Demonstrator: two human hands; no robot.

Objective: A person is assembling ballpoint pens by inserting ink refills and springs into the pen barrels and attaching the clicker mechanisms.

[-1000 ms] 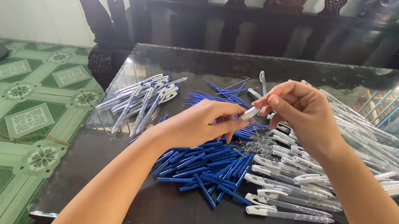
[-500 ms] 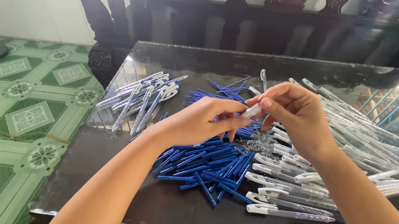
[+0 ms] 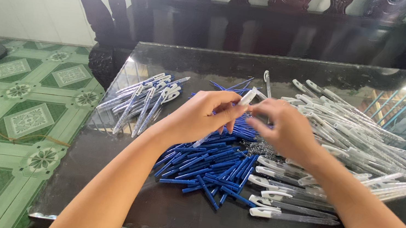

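A: What's on the desk [image 3: 178, 65]?

B: Clear barrels [image 3: 371, 138] heaped at two o'clock, blue refills [image 3: 210, 168] piled at centre, finished pens [image 3: 147, 98] at ten.

A: And the work in hand?

B: Assembly, I'd judge. The left hand [image 3: 200, 116] pinches one pen [image 3: 246, 98] above the refills; the right hand [image 3: 283, 131] closes fingertips on its tip. Next calls for seating that part squarely.

Pen piles [image 3: 210, 168] crowd centre; near table edge [image 3: 142, 206] free.

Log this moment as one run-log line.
left hand: grips pen | right hand: fingertips at pen | below: blue refills | right: clear barrels | left: finished pens
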